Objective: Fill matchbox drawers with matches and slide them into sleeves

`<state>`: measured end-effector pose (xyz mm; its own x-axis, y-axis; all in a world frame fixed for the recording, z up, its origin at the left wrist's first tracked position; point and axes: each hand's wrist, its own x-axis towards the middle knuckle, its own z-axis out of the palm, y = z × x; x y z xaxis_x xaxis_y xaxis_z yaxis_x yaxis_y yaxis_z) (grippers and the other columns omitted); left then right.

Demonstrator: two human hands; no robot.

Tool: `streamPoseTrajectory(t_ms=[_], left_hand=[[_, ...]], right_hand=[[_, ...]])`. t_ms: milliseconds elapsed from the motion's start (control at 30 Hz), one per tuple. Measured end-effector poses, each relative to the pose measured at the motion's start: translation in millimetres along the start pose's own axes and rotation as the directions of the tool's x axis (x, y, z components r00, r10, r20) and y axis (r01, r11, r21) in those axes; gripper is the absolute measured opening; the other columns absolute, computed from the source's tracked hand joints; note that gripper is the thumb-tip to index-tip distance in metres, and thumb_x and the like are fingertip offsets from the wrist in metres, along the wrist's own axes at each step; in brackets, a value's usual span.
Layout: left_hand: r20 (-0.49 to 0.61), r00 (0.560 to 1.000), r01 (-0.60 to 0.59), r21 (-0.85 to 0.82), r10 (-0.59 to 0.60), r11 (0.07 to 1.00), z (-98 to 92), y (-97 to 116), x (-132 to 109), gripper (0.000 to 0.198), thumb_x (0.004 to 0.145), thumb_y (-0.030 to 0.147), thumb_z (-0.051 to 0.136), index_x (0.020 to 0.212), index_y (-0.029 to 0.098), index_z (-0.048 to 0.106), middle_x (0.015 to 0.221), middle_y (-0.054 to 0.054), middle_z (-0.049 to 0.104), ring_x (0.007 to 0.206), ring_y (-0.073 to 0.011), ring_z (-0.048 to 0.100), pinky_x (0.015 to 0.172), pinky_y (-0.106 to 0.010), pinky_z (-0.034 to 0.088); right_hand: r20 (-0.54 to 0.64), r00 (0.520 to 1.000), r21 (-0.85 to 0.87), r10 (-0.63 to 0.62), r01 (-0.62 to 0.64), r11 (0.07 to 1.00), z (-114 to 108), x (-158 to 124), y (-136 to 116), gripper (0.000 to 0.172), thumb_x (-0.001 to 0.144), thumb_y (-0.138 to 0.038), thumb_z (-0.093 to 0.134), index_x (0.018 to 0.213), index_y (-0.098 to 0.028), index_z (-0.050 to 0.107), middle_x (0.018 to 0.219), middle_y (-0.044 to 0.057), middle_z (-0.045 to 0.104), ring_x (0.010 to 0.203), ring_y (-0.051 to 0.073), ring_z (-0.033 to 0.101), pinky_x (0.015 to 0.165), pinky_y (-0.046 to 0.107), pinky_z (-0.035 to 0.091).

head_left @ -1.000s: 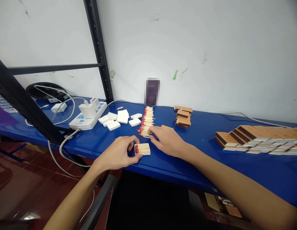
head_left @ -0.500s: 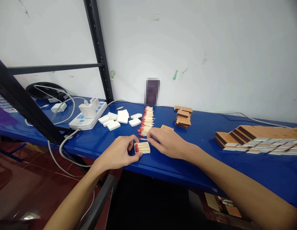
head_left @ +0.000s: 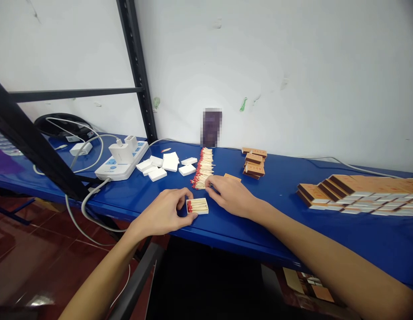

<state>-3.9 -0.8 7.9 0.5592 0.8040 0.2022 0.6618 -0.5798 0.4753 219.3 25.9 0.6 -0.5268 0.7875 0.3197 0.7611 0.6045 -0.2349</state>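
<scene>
My left hand (head_left: 166, 211) grips a small white matchbox tray (head_left: 202, 212) by its left end, thumb at the near side and fingers at the far side. Matches (head_left: 198, 205) lie in the tray with their red heads to the left. Just beyond, my right hand (head_left: 231, 193) reaches to the near end of a long row of loose matches (head_left: 205, 164). Its thumb and index finger look slightly apart, with no match visible between them. An orange matchbox sleeve (head_left: 232, 178) lies partly hidden behind this hand.
Several white trays (head_left: 170, 162) lie left of the match row. Brown-orange matchbox sleeves (head_left: 254, 168) are piled behind right, and stacked matchboxes (head_left: 356, 191) stand far right. A power strip (head_left: 122, 164) with cables and a dark shelf post (head_left: 136, 66) are at left.
Half a second ago my right hand held a single match above the tray's far edge. That match is out of its fingers, and the hand has shifted slightly away, to the row.
</scene>
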Motion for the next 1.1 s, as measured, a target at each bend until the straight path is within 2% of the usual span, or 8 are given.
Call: streamPoseTrajectory(t_ms=[200,433,767,900,1000,1100], left_hand=[[0.007,1.000,-0.012,0.006,0.012,1.000,0.1,-1.2,-0.4,0.020,0.079,0.036,0.063,0.090,0.021,0.058,0.064,0.006,0.045,0.059,-0.0113,0.044,0.059,-0.024,0.034],[0.004,1.000,-0.015,0.006,0.015,1.000,0.1,-1.3,0.3,0.019,0.080,0.036,0.063,0.090,0.021,0.057,0.064,0.007,0.045,0.059,-0.0110,0.045,0.059,-0.024,0.034],[0.004,1.000,-0.005,0.008,0.005,1.000,0.0,-1.0,0.4,0.020,0.079,0.037,0.062,0.090,0.020,0.058,0.064,0.006,0.046,0.059,-0.0119,0.046,0.059,-0.024,0.034],[0.001,1.000,-0.011,-0.002,0.011,1.000,-0.1,-0.8,0.4,0.021,0.079,0.037,0.062,0.090,0.020,0.058,0.065,0.006,0.047,0.060,-0.0120,0.046,0.060,-0.025,0.034],[0.002,1.000,-0.013,-0.003,0.013,1.000,-0.3,-0.5,0.3,0.020,0.078,0.036,0.063,0.090,0.020,0.058,0.065,0.006,0.047,0.059,-0.0119,0.046,0.060,-0.025,0.035],[-0.002,1.000,-0.008,-0.007,0.008,1.000,-0.1,-0.4,0.5,0.020,0.079,0.036,0.062,0.090,0.020,0.058,0.063,0.006,0.045,0.058,-0.0117,0.044,0.059,-0.025,0.034]], right_hand=[[0.056,0.997,-0.045,0.059,-0.056,0.997,6.0,3.6,4.3,0.015,0.098,-0.026,0.042,0.096,-0.019,0.055,0.094,0.004,0.067,0.080,0.017,0.058,0.066,0.027,0.034],[0.103,0.990,-0.111,0.097,-0.085,0.990,0.9,2.7,-2.2,0.019,0.099,-0.027,0.040,0.091,-0.019,0.054,0.091,0.005,0.068,0.077,0.017,0.060,0.063,0.027,0.031],[0.155,0.983,-0.119,0.101,-0.082,0.989,-4.3,-1.4,-9.3,0.016,0.099,-0.027,0.040,0.097,-0.018,0.053,0.096,0.006,0.068,0.083,0.019,0.062,0.064,0.027,0.032],[0.171,0.982,-0.113,0.086,-0.067,0.991,-5.0,-0.8,-9.3,0.017,0.099,-0.026,0.039,0.094,-0.019,0.053,0.095,0.006,0.068,0.083,0.019,0.062,0.064,0.027,0.032],[0.147,0.987,-0.119,0.071,-0.054,0.991,-6.9,-1.0,-9.5,0.019,0.100,-0.027,0.037,0.095,-0.018,0.053,0.093,0.007,0.068,0.080,0.019,0.061,0.063,0.028,0.031],[0.106,0.994,-0.037,0.016,-0.012,0.999,-10.6,-2.9,-12.2,0.018,0.100,-0.028,0.037,0.097,-0.019,0.052,0.092,0.005,0.067,0.078,0.018,0.060,0.064,0.028,0.032]])
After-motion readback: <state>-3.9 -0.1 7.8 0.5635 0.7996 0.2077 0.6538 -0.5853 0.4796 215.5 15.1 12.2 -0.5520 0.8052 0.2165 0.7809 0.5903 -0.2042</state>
